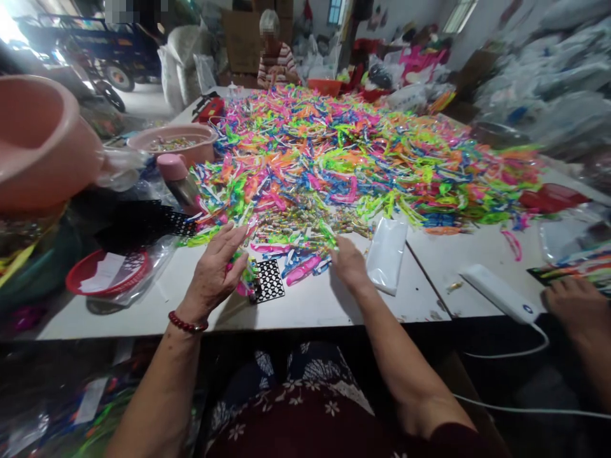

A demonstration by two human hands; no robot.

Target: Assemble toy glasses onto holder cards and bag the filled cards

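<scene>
A huge heap of bright plastic toy pieces (344,152), pink, green, orange and blue, covers the white table (305,305). My left hand (217,267) is curled around a small bunch of green and pink pieces, beside a small black perforated card (268,280). My right hand (348,261) reaches into the near edge of the heap, fingers bent down onto the pieces; what they grip is hidden. A clear plastic bag (386,254) lies just right of it.
A pink basin (33,140) and a second pink bowl (176,141) stand at left, with a pink-capped bottle (179,178) and a red basket (107,273). A white handheld device (501,294) and another person's hand (575,305) are at right. A person sits at the far end.
</scene>
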